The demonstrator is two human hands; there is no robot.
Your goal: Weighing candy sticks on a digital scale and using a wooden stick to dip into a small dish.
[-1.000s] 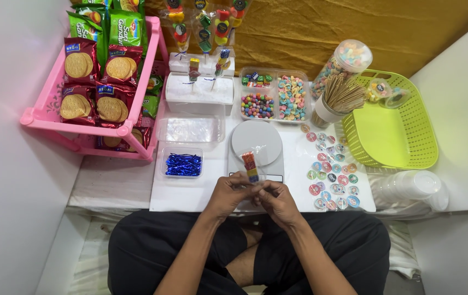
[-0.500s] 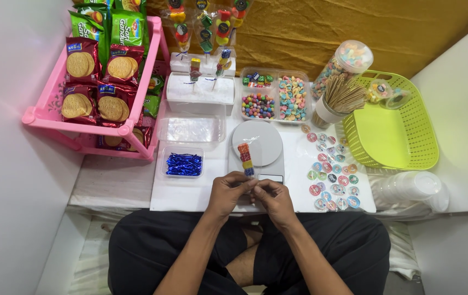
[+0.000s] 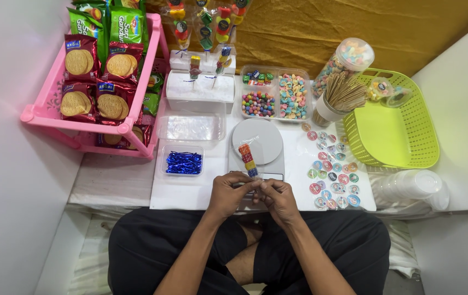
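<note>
Hands – left hand [image 3: 229,192], right hand [image 3: 278,196] – gripping candy skewer [image 3: 247,159] (scale [image 3: 264,143] behind)

Two hands [image 3: 229,194], one candy skewer [image 3: 247,159]

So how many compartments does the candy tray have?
3. In the candy tray: a small back-left one with green cubes, a front-left one with coloured balls, and a long right one with pastel rings. None looks hidden.
</note>
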